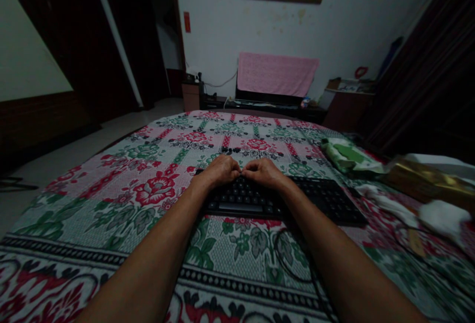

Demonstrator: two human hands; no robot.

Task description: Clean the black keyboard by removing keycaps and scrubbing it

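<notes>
A black keyboard (334, 202) lies on a flowered bedspread (156, 189) in front of me. Over its upper middle keys are both hands, their fingertips close together. My left hand (221, 169) is closed, thumb and fingers pinched. Facing it, my right hand (264, 172) is pinched in the same way. Whatever may be between the fingertips is too small and dark to make out. My hands and forearms cover part of the keys. A thin black cable (282, 263) curls on the bedspread below the keyboard, beside my right forearm.
To the right lie a green and white packet (349, 157), a gold-coloured box (426, 179), crumpled white material (443, 218) and a flat wooden piece (415, 243). Beyond the bed, a pink cloth (278, 73) hangs over a dark object on a low cabinet.
</notes>
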